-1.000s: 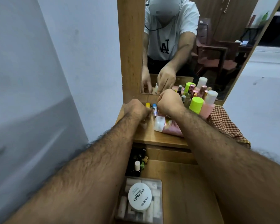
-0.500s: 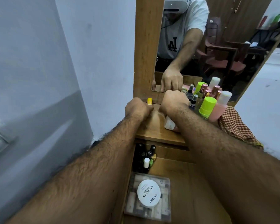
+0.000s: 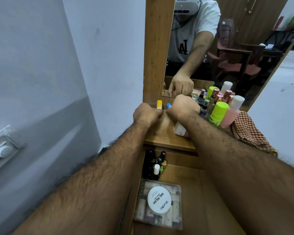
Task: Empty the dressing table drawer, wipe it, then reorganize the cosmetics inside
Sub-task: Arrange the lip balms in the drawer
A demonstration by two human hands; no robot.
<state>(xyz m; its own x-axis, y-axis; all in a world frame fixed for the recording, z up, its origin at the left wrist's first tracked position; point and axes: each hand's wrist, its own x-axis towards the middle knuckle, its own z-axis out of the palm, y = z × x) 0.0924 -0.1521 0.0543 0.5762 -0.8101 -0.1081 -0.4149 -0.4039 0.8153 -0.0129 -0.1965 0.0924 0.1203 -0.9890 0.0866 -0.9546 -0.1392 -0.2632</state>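
Observation:
The dressing table drawer (image 3: 192, 189) stands pulled out below the tabletop (image 3: 161, 134). Inside it are several small nail polish bottles (image 3: 157, 164) at the back left and a clear box (image 3: 176, 216) with a white nail polish remover tub (image 3: 159, 200) on top. My left hand (image 3: 146, 114) is curled, its fingertips at the base of an upright yellow tube (image 3: 159, 104) by the mirror frame. My right hand (image 3: 182, 107) is curled beside it around a blue-capped tube (image 3: 168, 105), mostly hidden by the fingers.
Behind my right hand stands a cluster of cosmetics, among them a green-capped bottle (image 3: 217, 114) and a pink bottle (image 3: 232, 114). A white-capped pink bottle (image 3: 180, 130) lies under my right forearm. A checked cloth (image 3: 249, 134) lies at the right edge. The mirror (image 3: 227, 48) rises behind; a wall (image 3: 92, 65) is left.
Both hands stay at the back of the tabletop by the two tubes. The blue cap, hidden half a second ago, shows again beside my right fingers. My head shifted.

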